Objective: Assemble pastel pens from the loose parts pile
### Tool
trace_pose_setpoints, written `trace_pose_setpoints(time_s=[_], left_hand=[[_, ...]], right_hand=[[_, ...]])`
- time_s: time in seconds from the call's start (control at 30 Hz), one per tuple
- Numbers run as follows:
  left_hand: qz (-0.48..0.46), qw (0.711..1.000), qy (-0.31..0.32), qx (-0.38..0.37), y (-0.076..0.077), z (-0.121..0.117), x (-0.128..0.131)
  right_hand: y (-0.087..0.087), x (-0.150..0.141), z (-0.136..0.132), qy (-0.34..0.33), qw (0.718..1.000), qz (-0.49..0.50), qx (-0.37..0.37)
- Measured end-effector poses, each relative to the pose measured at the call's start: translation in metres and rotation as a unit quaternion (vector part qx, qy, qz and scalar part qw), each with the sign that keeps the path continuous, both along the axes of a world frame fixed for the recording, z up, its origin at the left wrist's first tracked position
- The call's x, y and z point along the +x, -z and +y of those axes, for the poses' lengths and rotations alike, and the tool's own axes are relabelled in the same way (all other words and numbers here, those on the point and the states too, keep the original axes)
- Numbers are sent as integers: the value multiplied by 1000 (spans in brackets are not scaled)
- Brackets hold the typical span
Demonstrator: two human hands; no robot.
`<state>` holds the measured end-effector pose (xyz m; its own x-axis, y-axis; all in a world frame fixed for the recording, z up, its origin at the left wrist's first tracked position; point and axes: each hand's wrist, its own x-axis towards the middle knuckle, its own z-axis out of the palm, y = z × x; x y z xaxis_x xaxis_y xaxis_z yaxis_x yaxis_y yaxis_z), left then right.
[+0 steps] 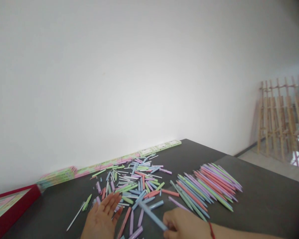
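In the head view, the right grip [180, 223] clasps one end of a slim, straight, pale-blue pen piece [152, 214] that slants forward-left from it. The left grip [101, 217] is open, palm showing, just short of scattered pastel pen parts [133, 186]; right and ahead of the right grip, pointed coloured pens [206, 189] lie side by side on the dark surface [194, 156].

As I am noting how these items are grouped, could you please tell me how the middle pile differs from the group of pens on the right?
The middle pile is jumbled, its pieces pointing many ways; the group of pens lies roughly parallel. The middle pile mixes short and long pieces; the group of pens looks much more even in length. Both lie on the dark table and include blue, green, purple and reddish colours.
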<state>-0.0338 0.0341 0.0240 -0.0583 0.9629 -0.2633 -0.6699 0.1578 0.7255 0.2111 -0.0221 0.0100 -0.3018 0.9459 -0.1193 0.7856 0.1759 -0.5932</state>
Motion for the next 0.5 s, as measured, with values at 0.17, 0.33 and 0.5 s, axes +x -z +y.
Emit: trace_pose_setpoints(time_s=[0.17, 0.33, 0.5], left_hand=[[-16, 1000, 2, 0, -4, -6, 7], [10, 1000, 13, -2, -3, -9, 12], [26, 999, 11, -15, 1, -8, 10]], right_hand=[[10, 50, -22, 68, 984, -156, 47], [24, 81, -9, 141, 949, -256, 119], [19, 77, 4, 151, 928, -319, 114]])
